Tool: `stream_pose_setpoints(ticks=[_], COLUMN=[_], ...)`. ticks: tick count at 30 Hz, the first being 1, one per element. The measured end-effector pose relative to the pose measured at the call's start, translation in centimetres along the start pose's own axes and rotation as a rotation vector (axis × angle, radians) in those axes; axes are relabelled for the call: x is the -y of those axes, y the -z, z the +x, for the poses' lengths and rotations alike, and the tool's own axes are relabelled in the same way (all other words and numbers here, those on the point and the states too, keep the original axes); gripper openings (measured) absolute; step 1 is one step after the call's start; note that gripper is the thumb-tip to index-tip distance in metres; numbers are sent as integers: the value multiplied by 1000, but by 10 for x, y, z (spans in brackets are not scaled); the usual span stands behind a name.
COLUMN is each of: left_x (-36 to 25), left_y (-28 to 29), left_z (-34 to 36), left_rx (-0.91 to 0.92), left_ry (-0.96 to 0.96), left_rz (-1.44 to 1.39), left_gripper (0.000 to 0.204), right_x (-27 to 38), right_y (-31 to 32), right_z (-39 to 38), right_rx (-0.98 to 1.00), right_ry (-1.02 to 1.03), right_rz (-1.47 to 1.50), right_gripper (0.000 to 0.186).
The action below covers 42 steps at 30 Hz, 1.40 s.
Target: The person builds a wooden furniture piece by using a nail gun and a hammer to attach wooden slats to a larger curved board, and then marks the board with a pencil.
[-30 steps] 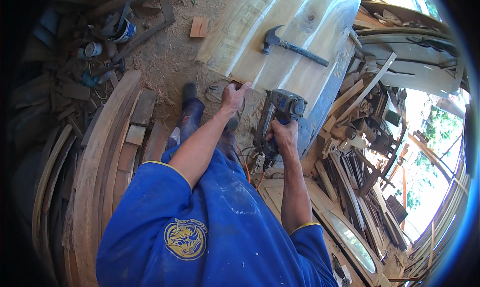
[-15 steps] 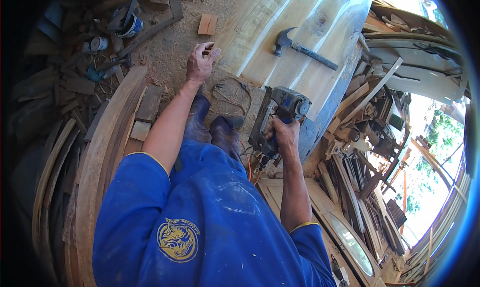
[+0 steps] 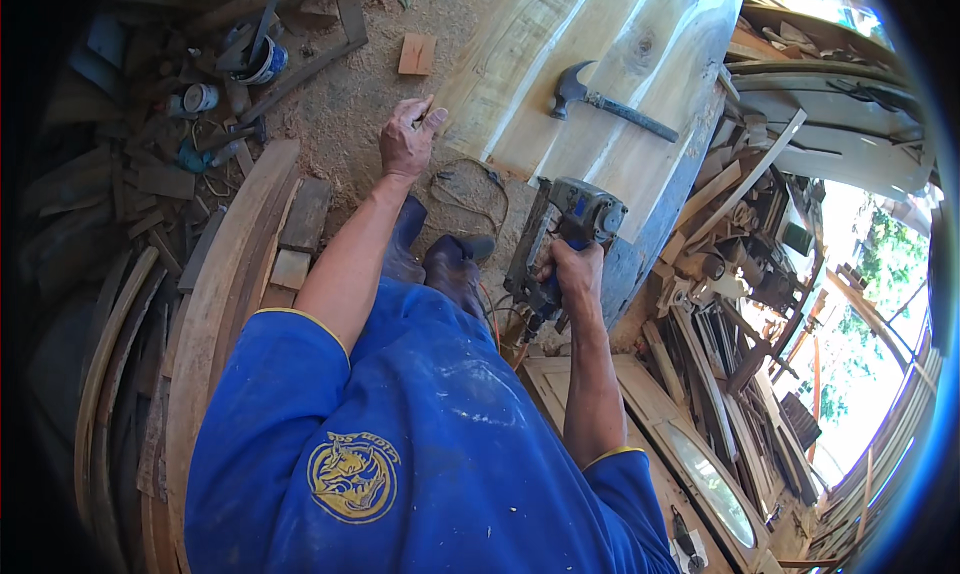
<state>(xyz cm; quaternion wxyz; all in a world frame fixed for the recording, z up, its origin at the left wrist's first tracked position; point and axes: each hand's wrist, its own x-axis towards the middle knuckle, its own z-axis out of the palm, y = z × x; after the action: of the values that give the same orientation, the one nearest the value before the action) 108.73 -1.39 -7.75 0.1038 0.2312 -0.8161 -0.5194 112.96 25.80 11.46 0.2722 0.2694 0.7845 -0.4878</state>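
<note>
Largest first: wooden panel (image 3: 620, 64), at 1 o'clock, lying on a blue-grey table (image 3: 637, 264) whose bare edge shows toward 3 o'clock; pale streaks run along its face

Nail gun (image 3: 590, 214) at 2 o'clock, by the near edge of the panel; contact with the wood cannot be told from this angle

Hammer (image 3: 630, 117) on the panel, head toward 10 o'clock, handle toward 4; neither hand on it

Right hand (image 3: 578, 272): grip closed round the nail gun's handle

Left hand (image 3: 408, 144) at 11 o'clock, just beside the panel's corner: grip narrow, fingers curled; whether something small is pinched there, cannot tell

Small wood block (image 3: 417, 54) on the ground, between 11 and 12 o'clock, apart from both hands

Progress (judgement): panel laid out flat, tools at hand; nail heads too small to make out, so amount fastened unknown; work probably unfinished, since the nail gun is in hand
</note>
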Motion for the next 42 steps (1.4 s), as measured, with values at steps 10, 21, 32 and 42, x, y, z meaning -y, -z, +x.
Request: stream_pose_setpoints(ticks=[10, 21, 32, 42], left_x=[-20, -25, -25, -28], left_y=[10, -17, -14, -12], left_z=[62, 92, 95, 95], left_rx=[443, 544, 558, 558], left_ry=[205, 145, 163, 162], left_rz=[67, 56, 74, 74], left_gripper=[75, 101, 105, 102], right_x=[7, 11, 22, 32], right_y=[-24, -26, -32, -60], right_z=[-1, 2, 3, -5], right_rx=[36, 54, 20, 50], right_ry=[54, -38, -5, 31], right_rz=[-106, -45, -120, -136], right_gripper=[16, 12, 12, 22])
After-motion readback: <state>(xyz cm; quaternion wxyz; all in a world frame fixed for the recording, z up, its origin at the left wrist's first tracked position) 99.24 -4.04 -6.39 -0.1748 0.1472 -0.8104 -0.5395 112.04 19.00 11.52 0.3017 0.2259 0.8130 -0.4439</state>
